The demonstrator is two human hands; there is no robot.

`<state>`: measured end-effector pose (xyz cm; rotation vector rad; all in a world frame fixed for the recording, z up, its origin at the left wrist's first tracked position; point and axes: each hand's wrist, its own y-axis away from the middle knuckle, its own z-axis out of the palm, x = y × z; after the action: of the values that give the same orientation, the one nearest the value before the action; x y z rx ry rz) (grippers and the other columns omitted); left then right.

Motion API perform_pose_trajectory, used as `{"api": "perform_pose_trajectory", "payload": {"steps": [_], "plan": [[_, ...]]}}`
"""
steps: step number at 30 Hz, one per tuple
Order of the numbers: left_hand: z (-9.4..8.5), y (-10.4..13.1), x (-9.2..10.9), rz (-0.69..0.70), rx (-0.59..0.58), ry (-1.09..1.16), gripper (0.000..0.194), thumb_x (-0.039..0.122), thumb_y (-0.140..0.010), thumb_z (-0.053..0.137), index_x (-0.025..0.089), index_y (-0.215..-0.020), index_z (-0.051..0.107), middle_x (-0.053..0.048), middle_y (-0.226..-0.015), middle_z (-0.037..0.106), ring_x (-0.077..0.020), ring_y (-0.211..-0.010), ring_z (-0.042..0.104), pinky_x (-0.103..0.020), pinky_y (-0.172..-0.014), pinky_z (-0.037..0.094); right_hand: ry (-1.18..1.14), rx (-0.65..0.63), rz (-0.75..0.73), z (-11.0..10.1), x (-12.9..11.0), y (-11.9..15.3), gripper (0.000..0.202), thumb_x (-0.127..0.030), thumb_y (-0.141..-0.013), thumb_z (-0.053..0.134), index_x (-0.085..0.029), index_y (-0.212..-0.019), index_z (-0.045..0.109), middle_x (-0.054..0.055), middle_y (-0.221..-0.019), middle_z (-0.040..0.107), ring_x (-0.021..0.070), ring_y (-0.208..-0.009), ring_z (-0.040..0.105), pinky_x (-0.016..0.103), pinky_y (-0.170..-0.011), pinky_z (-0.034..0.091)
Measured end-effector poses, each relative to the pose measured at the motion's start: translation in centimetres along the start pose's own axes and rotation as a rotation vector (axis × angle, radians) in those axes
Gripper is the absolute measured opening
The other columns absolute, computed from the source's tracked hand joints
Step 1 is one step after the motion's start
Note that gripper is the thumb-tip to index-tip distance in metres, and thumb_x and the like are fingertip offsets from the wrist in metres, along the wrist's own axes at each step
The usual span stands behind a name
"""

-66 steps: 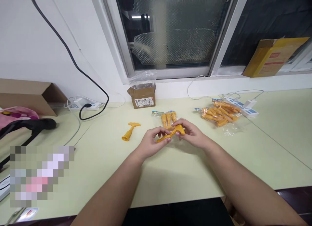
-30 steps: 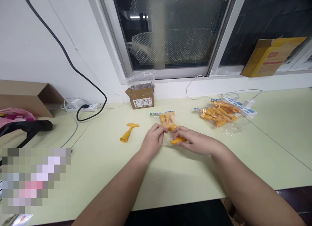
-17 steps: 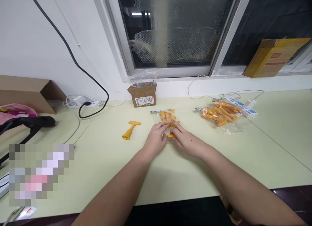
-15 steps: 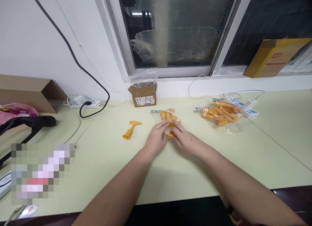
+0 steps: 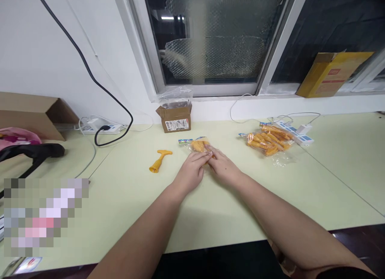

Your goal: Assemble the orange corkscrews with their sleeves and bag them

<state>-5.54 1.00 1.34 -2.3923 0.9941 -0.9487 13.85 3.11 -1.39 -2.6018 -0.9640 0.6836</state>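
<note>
Both hands meet at a clear plastic bag (image 5: 199, 145) of orange-yellow plastic pieces that lies on the table. My left hand (image 5: 192, 170) is closed on the bag's near left edge. My right hand (image 5: 224, 165) is closed at the bag's near right side, its fingertips over the plastic and close to the left ones. What lies under the right fingers is hidden. To the left of my hands, a single orange T-handled tool (image 5: 160, 160) with a flared, hollow end rests on the table.
Filled bags of orange pieces (image 5: 268, 140) lie at the right, beside a power strip (image 5: 300, 135). A small cardboard box (image 5: 176, 120) stands by the wall. A black cable (image 5: 116, 96) runs to another power strip at the left. A yellow carton (image 5: 332, 75) leans against the window.
The orange piece at my right fingers no longer shows. My right hand has moved left and forward against the bag, and the bag's top has shifted slightly left. The view has shifted slightly.
</note>
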Motion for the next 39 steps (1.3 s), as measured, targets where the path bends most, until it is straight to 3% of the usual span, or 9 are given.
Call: {"api": "perform_pose_trajectory", "payload": {"steps": [5,8,13,21,27,30,33,36,39], "plan": [[-0.2,0.0,0.2,0.053,-0.051,0.017,0.069,-0.008,-0.081,0.046,0.024,-0.14,0.062,-0.007,-0.138,0.067,-0.0257,-0.128,0.057,-0.052,-0.109,0.052,-0.103,0.011,0.058,1.3,1.5,-0.2,0.054,-0.023,-0.103,0.043,-0.016,-0.156,0.044,0.017,-0.169,0.028,0.0295,-0.158,0.025,0.055,-0.127,0.029],[-0.1,0.1,0.3,0.083,-0.073,0.053,0.07,-0.008,-0.082,0.045,0.025,-0.142,0.06,-0.007,-0.139,0.066,-0.0246,-0.131,0.056,-0.051,-0.112,0.05,-0.105,-0.033,0.085,1.4,1.6,-0.8,0.054,-0.03,-0.103,0.044,-0.014,-0.155,0.045,0.018,-0.164,0.038,0.0299,-0.156,0.03,0.052,-0.127,0.029],[0.4,0.2,0.8,0.121,-0.126,0.103,0.071,-0.006,-0.082,0.045,0.026,-0.144,0.059,-0.007,-0.14,0.065,-0.0244,-0.134,0.055,-0.051,-0.116,0.047,-0.041,-0.034,0.191,1.1,1.2,-1.4,0.051,-0.035,-0.1,0.052,-0.02,-0.149,0.05,0.016,-0.143,0.059,0.0316,-0.14,0.048,0.053,-0.12,0.037],[0.3,0.3,1.2,0.088,-0.13,0.181,0.067,-0.005,-0.082,0.046,0.027,-0.139,0.062,-0.008,-0.14,0.063,-0.0249,-0.136,0.053,-0.048,-0.116,0.045,-0.195,0.094,0.281,1.2,1.5,-1.2,0.041,-0.028,-0.092,0.059,-0.018,-0.133,0.057,0.016,-0.128,0.062,0.0294,-0.123,0.057,0.05,-0.108,0.047],[-1.3,-0.2,1.0,0.007,-0.096,0.24,0.034,0.011,-0.09,0.056,0.025,-0.118,0.07,-0.008,-0.122,0.064,-0.0219,-0.113,0.063,-0.036,-0.097,0.055,-0.233,0.151,0.308,0.7,1.3,-1.0,0.041,-0.031,-0.093,0.063,-0.016,-0.13,0.057,0.017,-0.128,0.063,0.0281,-0.121,0.059,0.047,-0.107,0.048],[-2.9,-0.5,-0.5,-0.174,0.073,0.001,0.017,0.025,-0.092,0.059,0.023,-0.107,0.068,-0.008,-0.112,0.066,-0.0254,-0.111,0.061,-0.043,-0.102,0.05,-0.169,0.078,0.294,0.0,0.6,-0.4,0.044,-0.033,-0.097,0.057,-0.015,-0.138,0.055,0.018,-0.137,0.061,0.0282,-0.135,0.052,0.046,-0.116,0.04],[-4.9,-0.3,-2.6,-0.578,0.196,-0.357,0.021,0.029,-0.089,0.061,0.024,-0.107,0.068,-0.011,-0.117,0.063,-0.0333,-0.12,0.055,-0.054,-0.107,0.044,-0.136,-0.007,0.323,-0.6,-0.1,0.2,0.066,-0.035,-0.093,0.063,-0.013,-0.153,0.042,0.019,-0.153,0.051,0.0308,-0.145,0.044,0.047,-0.12,0.036],[-6.6,0.3,-4.7,-0.94,0.115,-0.524,0.039,0.036,-0.084,0.064,0.026,-0.122,0.064,-0.016,-0.13,0.057,-0.0401,-0.132,0.045,-0.059,-0.105,0.043,-0.117,-0.029,0.441,-0.8,-0.5,0.4,0.074,-0.035,-0.093,0.063,-0.009,-0.157,0.036,0.022,-0.156,0.047,0.0321,-0.144,0.046,0.046,-0.118,0.038],[-7.5,1.0,-6.3,-1.122,-0.024,-0.519,0.054,0.04,-0.081,0.065,0.026,-0.133,0.057,-0.018,-0.137,0.052,-0.0412,-0.136,0.042,-0.058,-0.105,0.045,-0.083,-0.033,0.485,-0.8,-0.5,0.1,0.06,-0.031,-0.096,0.059,-0.009,-0.15,0.045,0.022,-0.151,0.053,0.0315,-0.141,0.049,0.045,-0.117,0.039]]}}
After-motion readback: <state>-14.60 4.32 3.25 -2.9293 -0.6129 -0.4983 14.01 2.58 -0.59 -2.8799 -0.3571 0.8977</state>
